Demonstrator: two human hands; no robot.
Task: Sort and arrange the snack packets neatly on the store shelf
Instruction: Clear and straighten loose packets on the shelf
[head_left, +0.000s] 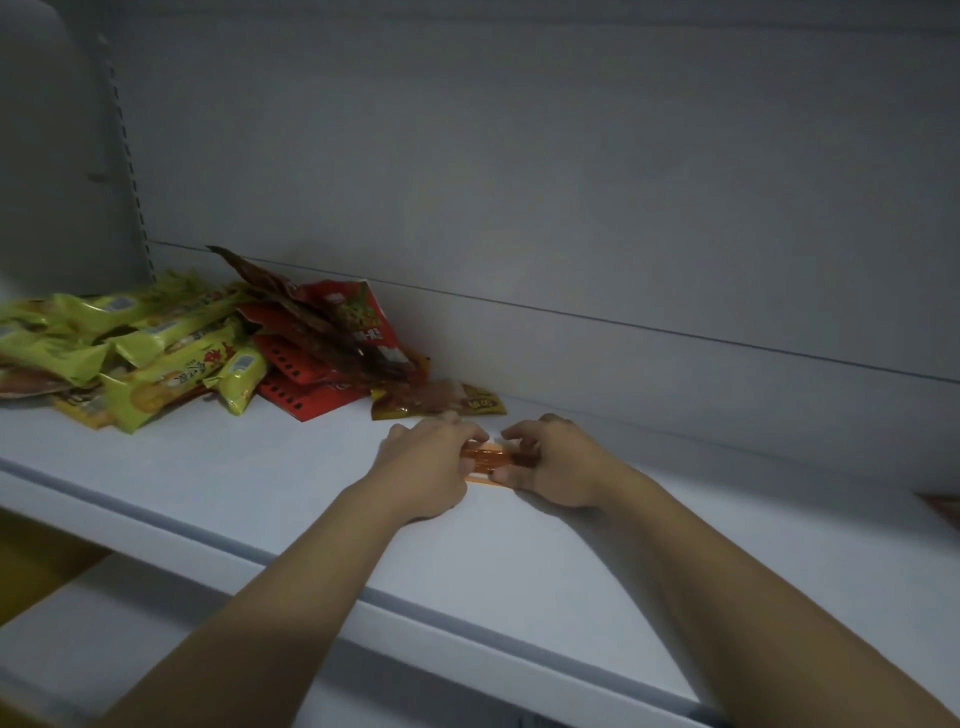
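Head view: orange packet (489, 459) (on shelf (260, 467)) between left hand (423, 467) and right hand (558, 467), both pinching it.

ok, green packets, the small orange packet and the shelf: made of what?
Green packets: likely glossy plastic film; glare streaks, crimped ends. Small orange packet: shiny, seemingly translucent film, mostly hidden by fingers. Shelf: probably painted sheet metal, matte pale grey; smooth, with folded front lip.

Thin orange packets (488, 461) are held low on the white shelf (311, 499), gripped between the left hand (426, 462) and right hand (550, 462). A brown-and-yellow packet (441, 401) lies flat just at 12 o'clock from them. Red packets (322, 343) and yellow-green packets (135, 358) are heaped at 10 o'clock.
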